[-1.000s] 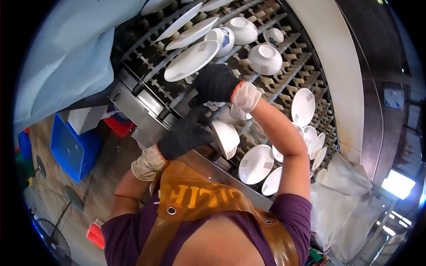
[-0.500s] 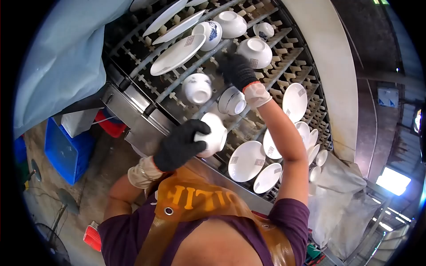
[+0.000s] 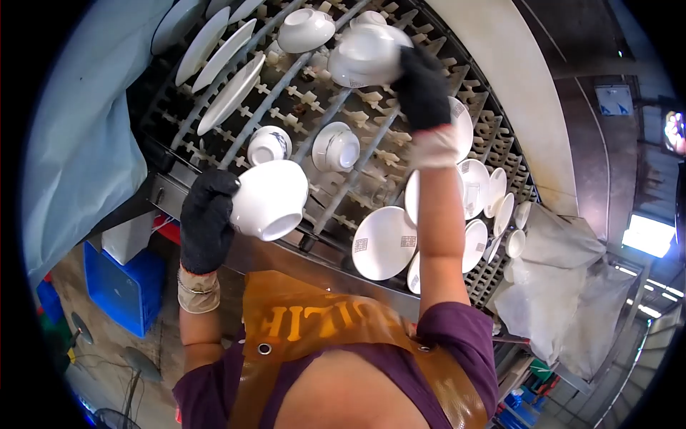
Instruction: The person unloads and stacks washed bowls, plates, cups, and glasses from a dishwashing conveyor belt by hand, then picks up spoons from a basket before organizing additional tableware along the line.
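Note:
Black-gloved, my left hand point(image 3: 207, 222) is closed on the rim of a plain white bowl point(image 3: 271, 201), tilted above the near edge of the conveyor. My right hand point(image 3: 423, 86), in the same kind of glove and slightly blurred, grips the right side of another white bowl point(image 3: 368, 56) over the far part of the belt. Just beyond the left bowl, a small patterned bowl point(image 3: 269, 146) and a second patterned bowl point(image 3: 336, 148) rest on the belt. Another white bowl point(image 3: 306, 30) lies upside down left of my right hand.
The pegged conveyor belt point(image 3: 300, 107) carries leaning plates point(image 3: 230, 94) at left and several round plates point(image 3: 384, 243) at right, near my right forearm. A pale plastic curtain point(image 3: 78, 143) hangs at left. A blue crate point(image 3: 125, 289) stands on the floor below.
My left hand has moved left with its bowl. My right hand has gone farther out over the belt and now holds a bowl. The view has shifted, and dishes sit differently in it.

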Tool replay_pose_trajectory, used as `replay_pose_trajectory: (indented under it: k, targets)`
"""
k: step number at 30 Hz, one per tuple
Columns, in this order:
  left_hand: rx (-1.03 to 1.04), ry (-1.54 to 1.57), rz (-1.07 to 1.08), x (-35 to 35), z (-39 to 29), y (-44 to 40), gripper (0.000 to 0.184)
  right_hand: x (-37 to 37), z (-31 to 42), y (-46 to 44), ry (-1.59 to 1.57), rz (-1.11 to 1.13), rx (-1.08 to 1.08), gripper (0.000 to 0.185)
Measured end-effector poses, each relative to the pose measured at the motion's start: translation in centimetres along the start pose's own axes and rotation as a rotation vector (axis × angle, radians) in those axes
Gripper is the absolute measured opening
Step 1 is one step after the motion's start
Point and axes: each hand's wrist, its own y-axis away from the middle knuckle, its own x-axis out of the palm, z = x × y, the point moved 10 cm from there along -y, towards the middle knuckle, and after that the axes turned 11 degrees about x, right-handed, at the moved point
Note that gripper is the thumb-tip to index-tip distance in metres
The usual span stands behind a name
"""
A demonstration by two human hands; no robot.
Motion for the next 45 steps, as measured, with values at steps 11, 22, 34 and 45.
replay_pose_trajectory:
  k: [11, 22, 34, 45]
  targets:
    - [0.337, -0.764, 0.602, 10.6, 6.2, -3.0, 0.025, -13.1, -5.8, 2.9, 0.452, -0.324, -0.055, 0.024]
    - [0.537, -0.839, 1.05, 22.9, 4.6, 2.6, 0.059, -28.1, 3.8, 1.5, 1.071, -0.614, -0.082, 0.043]
    - [0.59, -1.392, 1.311, 26.8, 13.1, 1.8, 0.064, -19.8, -0.4, 11.7, 1.335, -0.201, 0.284, 0.032]
    - [0.544, -1.328, 1.27, 28.3, 11.4, 1.0, 0.08, -23.2, 2.2, 11.2, 1.455, -0.278, 0.08, 0.051]
